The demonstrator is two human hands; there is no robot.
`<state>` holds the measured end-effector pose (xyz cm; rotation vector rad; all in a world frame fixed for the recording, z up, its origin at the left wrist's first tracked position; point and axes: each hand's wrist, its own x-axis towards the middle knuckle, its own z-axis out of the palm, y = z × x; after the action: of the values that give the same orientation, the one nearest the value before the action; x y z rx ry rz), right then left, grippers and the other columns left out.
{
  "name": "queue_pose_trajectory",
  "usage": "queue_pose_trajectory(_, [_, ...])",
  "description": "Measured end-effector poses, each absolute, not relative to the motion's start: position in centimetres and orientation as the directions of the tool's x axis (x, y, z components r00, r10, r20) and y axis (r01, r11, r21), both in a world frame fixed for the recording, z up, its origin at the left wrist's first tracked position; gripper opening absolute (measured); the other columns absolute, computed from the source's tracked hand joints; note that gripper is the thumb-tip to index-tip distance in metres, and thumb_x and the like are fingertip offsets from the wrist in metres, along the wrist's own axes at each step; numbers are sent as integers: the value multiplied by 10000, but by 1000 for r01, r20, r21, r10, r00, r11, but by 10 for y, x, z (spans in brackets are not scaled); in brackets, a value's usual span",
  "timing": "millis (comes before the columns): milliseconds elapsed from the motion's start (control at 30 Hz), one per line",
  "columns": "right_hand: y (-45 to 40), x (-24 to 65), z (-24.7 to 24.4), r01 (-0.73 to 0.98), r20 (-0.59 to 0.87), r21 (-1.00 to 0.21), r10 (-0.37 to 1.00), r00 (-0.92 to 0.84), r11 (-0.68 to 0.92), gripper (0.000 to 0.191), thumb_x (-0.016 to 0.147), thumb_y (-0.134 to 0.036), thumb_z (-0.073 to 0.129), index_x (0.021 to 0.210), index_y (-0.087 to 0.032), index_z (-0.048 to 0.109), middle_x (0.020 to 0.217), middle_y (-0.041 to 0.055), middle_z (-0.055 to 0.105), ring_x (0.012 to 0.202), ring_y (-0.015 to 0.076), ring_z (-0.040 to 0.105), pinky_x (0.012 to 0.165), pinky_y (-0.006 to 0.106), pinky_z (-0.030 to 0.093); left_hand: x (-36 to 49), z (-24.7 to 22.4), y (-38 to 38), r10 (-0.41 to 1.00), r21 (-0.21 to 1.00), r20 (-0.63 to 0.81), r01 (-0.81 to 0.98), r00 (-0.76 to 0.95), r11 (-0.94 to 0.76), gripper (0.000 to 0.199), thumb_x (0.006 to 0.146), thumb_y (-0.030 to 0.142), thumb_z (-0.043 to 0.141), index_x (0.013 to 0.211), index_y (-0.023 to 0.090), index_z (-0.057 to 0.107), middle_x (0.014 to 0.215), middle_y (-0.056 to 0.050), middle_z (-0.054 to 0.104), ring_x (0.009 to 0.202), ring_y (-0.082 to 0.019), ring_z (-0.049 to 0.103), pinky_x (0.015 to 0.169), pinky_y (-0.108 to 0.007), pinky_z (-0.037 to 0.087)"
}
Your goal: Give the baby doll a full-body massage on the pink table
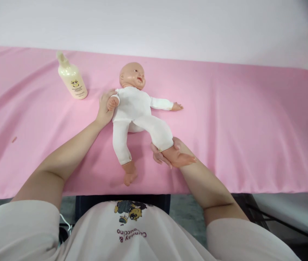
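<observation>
2 hands, left [104,108] and right [167,154], grip 1 doll [136,108]; 1 bottle [72,78].

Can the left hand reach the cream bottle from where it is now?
Probably yes: the left hand holds the doll's arm, and the bottle stands upright just beyond it, with bare pink cloth between.

Left hand [104,108]: arm stretched forward, fingers curled in a light clasp.
Right hand [167,154]: palm up, fingers cupped, forearm angled inward.

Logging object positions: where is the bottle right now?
In the head view, the bottle stands far left on the pink cloth, just left of the doll.
</observation>
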<state>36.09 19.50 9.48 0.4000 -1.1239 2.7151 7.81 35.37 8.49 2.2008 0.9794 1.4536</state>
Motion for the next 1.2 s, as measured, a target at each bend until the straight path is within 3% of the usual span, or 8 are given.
queue_pose_trajectory(100, [198, 361, 97, -438, 345, -706, 270, -899, -556, 547, 920, -606, 645, 1134, -106, 592, 768, 43, 738, 620, 141, 682, 853, 321, 534, 79, 92, 346, 669, 547, 680, 401, 300, -735, 619, 976, 747, 397, 1325, 272, 588, 1461, -118, 585, 1414, -293, 503, 1240, -503, 320])
queue_pose_trajectory(233, [201, 361, 101, -463, 104, -743, 600, -793, -483, 530, 929, -629, 536, 1050, -118, 609, 606, -19, 624, 501, 133, 513, 700, 327, 507, 79, 89, 348, 641, 465, 667, 461, 379, -756, 559, 962, 697, 481, 1299, 281, 641, 1508, -102, 550, 1427, -322, 456, 1218, -520, 306])
queue_pose_trajectory(400, [202, 354, 105, -425, -163, -734, 746, -646, -529, 370, 947, -488, 476, 972, -143, 605, 559, -40, 541, 437, 120, 402, 543, 299, 414, 78, 83, 354, 681, 463, 589, 510, 435, -725, 417, 960, 536, 563, 1253, 267, 692, 1477, -102, 578, 1419, -327, 433, 1211, -534, 285])
queue_pose_trajectory(500, [201, 352, 107, -439, -128, -731, 737, -663, -522, 403, 933, -490, 490, 1043, -124, 618, 549, -42, 549, 434, 116, 394, 547, 291, 401, 78, 85, 354, 679, 472, 593, 497, 432, -728, 407, 943, 513, 597, 1247, 260, 695, 1451, -109, 596, 1394, -329, 462, 1207, -542, 289])
queue_pose_trajectory(700, [199, 359, 102, -458, 178, -745, 518, -837, -485, 679, 876, -731, 542, 1227, -151, 541, 561, -69, 567, 442, 112, 409, 624, 322, 470, 75, 80, 360, 691, 583, 641, 375, 334, -721, 509, 941, 601, 597, 1287, 231, 634, 1364, -136, 638, 1353, -311, 539, 1215, -523, 333])
queue_pose_trajectory(933, [196, 357, 92, -414, 329, -724, 250, -910, -552, 637, 848, -718, 673, 1099, -136, 607, 716, 12, 669, 578, 137, 577, 717, 328, 541, 70, 62, 380, 845, 834, 520, 144, 122, -533, 598, 871, 709, 646, 1170, 193, 604, 1201, -136, 673, 1213, -307, 634, 1127, -509, 470])
queue_pose_trajectory(1033, [195, 361, 90, -232, 144, -807, 199, -969, -543, 610, 796, -663, 770, 1059, -123, 660, 827, 62, 731, 710, 176, 688, 698, 299, 568, 69, 58, 383, 895, 893, 446, 70, 9, -445, 570, 846, 708, 682, 1106, 210, 586, 1141, -108, 666, 1164, -295, 646, 1103, -492, 494])
queue_pose_trajectory(1200, [195, 363, 98, 149, -246, -927, 261, -933, -344, 408, 752, -329, 900, 1063, -127, 730, 1073, 86, 764, 995, 175, 729, 871, 239, 581, 69, 58, 383, 931, 936, 346, -27, -116, -351, 577, 828, 696, 718, 1130, 235, 545, 1164, -90, 632, 1182, -276, 632, 1116, -459, 489])
